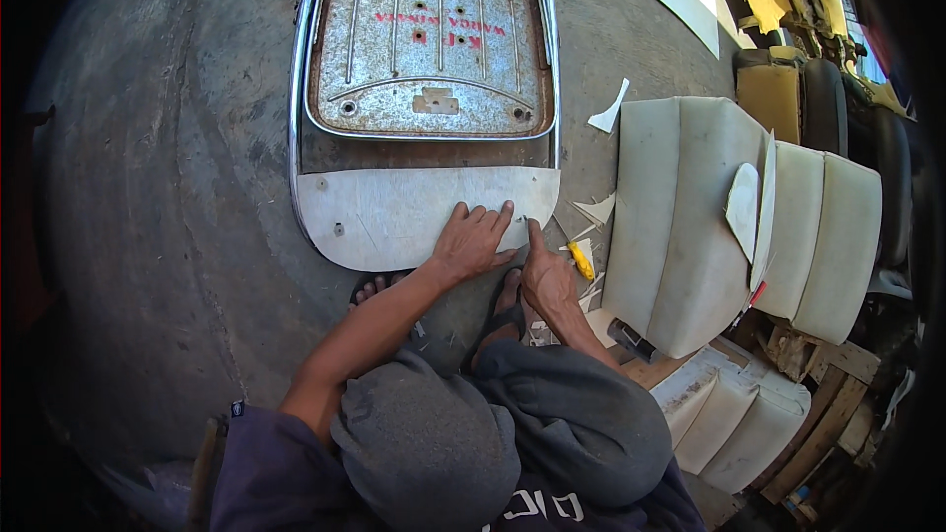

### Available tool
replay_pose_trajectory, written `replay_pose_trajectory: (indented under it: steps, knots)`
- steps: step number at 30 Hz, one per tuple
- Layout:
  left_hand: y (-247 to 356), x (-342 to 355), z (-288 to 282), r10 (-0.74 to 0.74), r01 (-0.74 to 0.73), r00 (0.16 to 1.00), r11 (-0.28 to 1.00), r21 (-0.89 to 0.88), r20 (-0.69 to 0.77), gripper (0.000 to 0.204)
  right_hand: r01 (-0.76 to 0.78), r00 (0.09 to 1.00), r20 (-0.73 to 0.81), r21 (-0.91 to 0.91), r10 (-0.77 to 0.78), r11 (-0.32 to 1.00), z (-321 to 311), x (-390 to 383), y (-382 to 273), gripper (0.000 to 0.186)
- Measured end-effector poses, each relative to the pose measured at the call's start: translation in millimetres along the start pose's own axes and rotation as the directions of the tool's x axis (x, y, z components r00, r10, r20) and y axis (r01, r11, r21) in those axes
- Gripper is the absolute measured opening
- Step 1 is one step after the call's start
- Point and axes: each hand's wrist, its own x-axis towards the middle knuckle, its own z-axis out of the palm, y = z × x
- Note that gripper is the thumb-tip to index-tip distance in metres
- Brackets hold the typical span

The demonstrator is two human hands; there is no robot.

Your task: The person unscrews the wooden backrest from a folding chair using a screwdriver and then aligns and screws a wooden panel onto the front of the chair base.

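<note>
A pale, flat board with a rounded near edge lies across the near end of a chrome tube chair frame. Several small holes or metal fittings show near its corners. My left hand rests on the board's right half, fingers spread and nothing visible in them. At the board's right edge is my right hand, its index finger stretched toward a small dark spot, a hole or fastener. The other right fingers curl and are partly hidden. Beyond the board, a rusty metal seat pan with red lettering sits within the frame.
A yellow-handled tool lies among white offcuts right of my right hand. Large cream padded cushions stand farther right, with a smaller padded piece below. Wooden scraps and dark chair parts crowd the right edge. Grey floor spreads left.
</note>
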Motion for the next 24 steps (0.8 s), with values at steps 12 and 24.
replay_pose_trajectory:
  steps: [12, 24]
  knots:
    - [-4, -3, 0, -0.009, 0.008, 1.0, 0.998, -0.069, -0.008, 0.08, 0.009, 1.0, 0.019, -0.106, -0.007, 0.994, -24, -4, -25, 0.062]
    - [1, 2, -1, -0.042, 0.047, 0.998, 0.993, -0.106, 0.051, 0.079, 0.004, 0.984, 0.179, -0.105, 0.015, 0.994, -36, 24, -8, 0.054]
